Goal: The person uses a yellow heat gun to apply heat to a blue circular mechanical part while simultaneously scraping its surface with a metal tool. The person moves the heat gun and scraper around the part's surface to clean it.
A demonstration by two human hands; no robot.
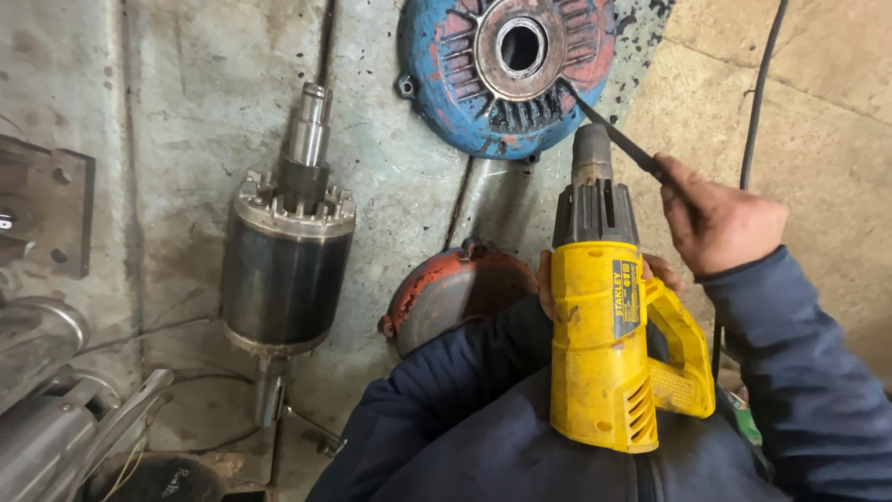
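Head view: I see my left hand (550, 284) wrapped around the body of a yellow heat gun (604, 344), mostly hidden behind it — only fingertips show at both edges. The gun rests against my dark sleeve, nozzle pointing up toward a blue motor cover (506, 70) lying on the worn metal bench (186, 93). My right hand (715, 223) pinches a thin dark blade (613, 135), fingers closed tight on its near end; the blade's tip touches the lower rim of the blue cover, just beside the nozzle. A red end cover (451, 293) lies near my left arm. Well to the left a rotor with its shaft (288, 242) lies on the bench — apart from both hands.
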